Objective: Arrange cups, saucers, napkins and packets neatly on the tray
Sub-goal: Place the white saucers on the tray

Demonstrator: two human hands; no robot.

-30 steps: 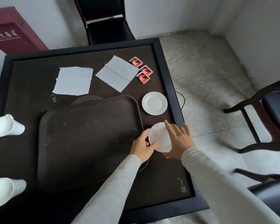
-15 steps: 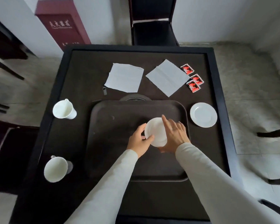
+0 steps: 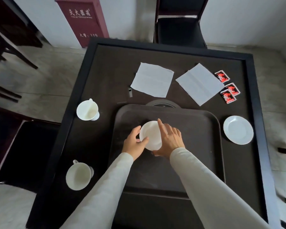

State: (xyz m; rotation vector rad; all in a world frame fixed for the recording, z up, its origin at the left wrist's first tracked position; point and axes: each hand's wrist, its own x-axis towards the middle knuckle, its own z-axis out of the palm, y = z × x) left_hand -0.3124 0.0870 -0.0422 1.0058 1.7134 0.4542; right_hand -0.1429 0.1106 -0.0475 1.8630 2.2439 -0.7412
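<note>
Reaching forward from the bottom of the head view, both arms in pale long sleeves meet over the middle of the dark brown tray (image 3: 196, 119). The left hand (image 3: 135, 143) curls around the near-left edge of a white saucer (image 3: 151, 134), thumb lying on its top face and fingers tucked beneath. The right hand (image 3: 169, 140) presses against the saucer's right side with its palm turned inward, index finger stretched along the far rim and thumb hooked under the near edge. Both hands thus grasp the saucer between them; whether it touches the tray floor or sits just above it cannot be told.

The saucer is plain, round and glossy white, tipped slightly toward the left hand. A second white saucer (image 3: 238, 129) lies flat on the table (image 3: 106, 71) well to the right of the right hand, just beside the tray's edge. Two white cups sit left of the left hand: one cup (image 3: 87, 109) farther away, another cup (image 3: 78, 176) nearer. Beyond the hands lie two white napkins, one napkin (image 3: 153, 80) and a second napkin (image 3: 200, 83), with three red packets (image 3: 227, 87) to the far right.
</note>
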